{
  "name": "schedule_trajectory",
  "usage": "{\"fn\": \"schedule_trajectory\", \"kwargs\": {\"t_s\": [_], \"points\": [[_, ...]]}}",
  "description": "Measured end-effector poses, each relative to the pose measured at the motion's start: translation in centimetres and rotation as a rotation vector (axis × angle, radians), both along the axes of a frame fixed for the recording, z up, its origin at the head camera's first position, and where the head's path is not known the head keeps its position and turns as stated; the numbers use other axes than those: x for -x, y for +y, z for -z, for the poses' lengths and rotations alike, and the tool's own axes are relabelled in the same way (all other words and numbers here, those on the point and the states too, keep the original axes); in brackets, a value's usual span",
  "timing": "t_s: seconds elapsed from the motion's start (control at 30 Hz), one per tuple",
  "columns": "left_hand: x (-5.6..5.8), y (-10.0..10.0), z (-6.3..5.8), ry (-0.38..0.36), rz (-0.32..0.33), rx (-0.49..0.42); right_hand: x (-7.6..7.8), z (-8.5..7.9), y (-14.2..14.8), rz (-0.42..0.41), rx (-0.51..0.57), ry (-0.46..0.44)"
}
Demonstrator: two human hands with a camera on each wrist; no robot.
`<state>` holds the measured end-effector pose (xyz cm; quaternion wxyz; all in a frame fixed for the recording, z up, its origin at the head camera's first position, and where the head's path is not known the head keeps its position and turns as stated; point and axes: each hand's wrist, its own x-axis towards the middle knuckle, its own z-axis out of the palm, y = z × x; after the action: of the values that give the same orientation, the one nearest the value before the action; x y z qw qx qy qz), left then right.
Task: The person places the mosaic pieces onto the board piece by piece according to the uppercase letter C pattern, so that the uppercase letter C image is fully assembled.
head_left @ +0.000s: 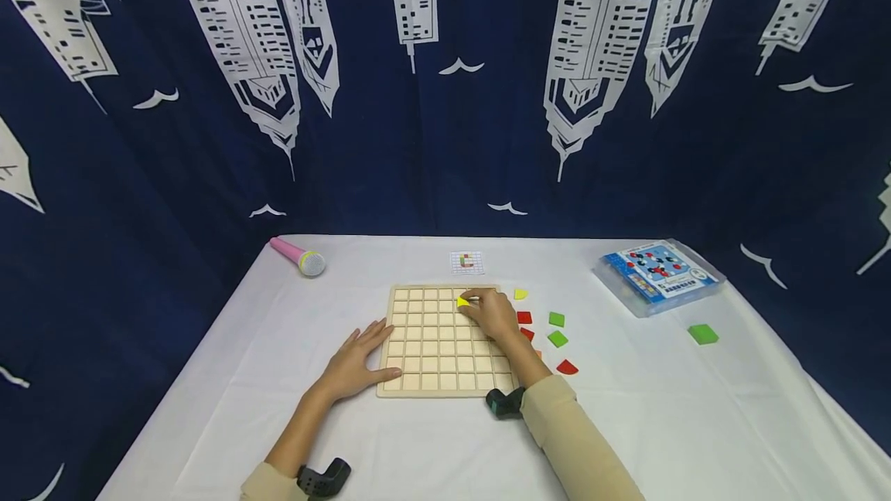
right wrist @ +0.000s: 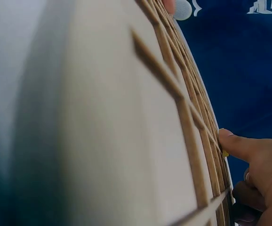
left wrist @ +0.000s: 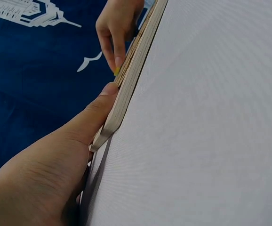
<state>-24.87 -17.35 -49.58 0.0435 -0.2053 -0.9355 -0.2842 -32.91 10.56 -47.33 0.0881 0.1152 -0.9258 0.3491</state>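
A wooden grid board [head_left: 438,362] with square cells lies on the white table. At its top row, right of the middle, my right hand [head_left: 493,314] pinches a small yellow tile [head_left: 462,301] between thumb and fingers. The same yellow tile [left wrist: 116,71] shows under the fingertips in the left wrist view; in the right wrist view the thumb hides most of it. My left hand [head_left: 356,362] rests with spread fingers on the board's left edge, its thumb lying over the rim. A small card [head_left: 466,263] with a coloured grid pattern lies behind the board.
Right of the board lie a yellow tile [head_left: 520,294], red tiles [head_left: 524,317], green tiles [head_left: 557,319] and a red rounded piece [head_left: 567,367]. A green block [head_left: 703,334] is farther right, near a plastic case [head_left: 657,277]. A pink toy microphone [head_left: 298,256] lies back left.
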Motion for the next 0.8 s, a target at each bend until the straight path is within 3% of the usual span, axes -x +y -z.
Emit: {"fn": "schedule_trajectory", "kwargs": {"t_s": [0.33, 0.47, 0.63, 0.8], "points": [[-0.1, 0.0, -0.1, 0.004, -0.003, 0.002, 0.0, 0.1, -0.2, 0.003, -0.047, -0.014], [-0.1, 0.0, 0.1, 0.011, 0.001, -0.003, -0.4, -0.1, 0.5, -0.016, 0.034, -0.016], [0.0, 0.0, 0.4, 0.027, 0.008, 0.015, -1.4, -1.2, 3.2, 0.016, 0.144, 0.045], [0.2, -0.2, 0.3, 0.02, 0.003, 0.03, -2.3, -2.0, 7.5, 0.095, 0.12, 0.076]]}}
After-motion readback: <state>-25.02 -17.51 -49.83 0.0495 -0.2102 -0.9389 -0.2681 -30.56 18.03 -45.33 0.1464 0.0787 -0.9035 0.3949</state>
